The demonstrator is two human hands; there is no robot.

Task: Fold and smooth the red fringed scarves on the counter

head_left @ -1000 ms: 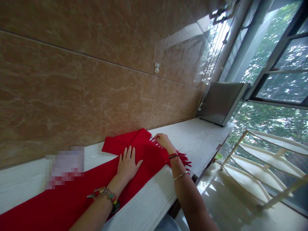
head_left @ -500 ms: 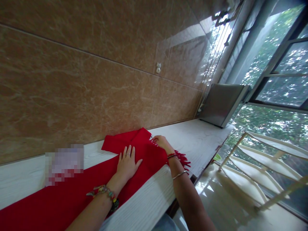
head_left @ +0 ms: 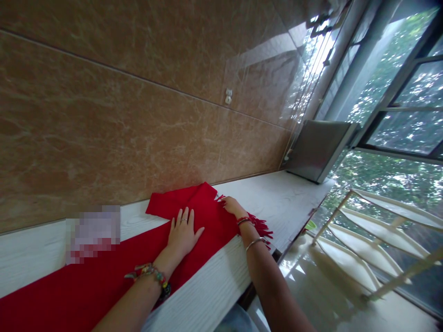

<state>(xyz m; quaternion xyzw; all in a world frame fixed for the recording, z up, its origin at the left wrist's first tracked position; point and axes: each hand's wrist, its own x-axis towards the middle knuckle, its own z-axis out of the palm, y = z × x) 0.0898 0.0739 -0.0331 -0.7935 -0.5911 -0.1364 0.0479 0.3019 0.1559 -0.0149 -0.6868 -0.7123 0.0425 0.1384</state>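
A long red scarf (head_left: 138, 253) with a fringed end stretches across the white wood-grain counter (head_left: 218, 272), part of it folded over near the wall. My left hand (head_left: 182, 233) lies flat on the cloth, fingers spread, a ring on one of them. At the fringed end, my right hand (head_left: 233, 207) has its fingers curled down on the tassels by the far edge. Some red strands stick out past those fingertips, while more fringe hangs out beyond my right wrist, near the counter's front edge. The right thumb is hidden.
Brown marble tiles (head_left: 138, 133) rise behind the counter. A blurred-out packet (head_left: 95, 233) lies at the left by the wall. A grey metal box-like unit (head_left: 318, 150) stands at the far end. Right of the counter are a cream tiered rack (head_left: 374, 246) and windows.
My right hand's fingers have curled in more on the fringe, and the hand has shifted slightly. My left hand stays flat in nearly the same spot.
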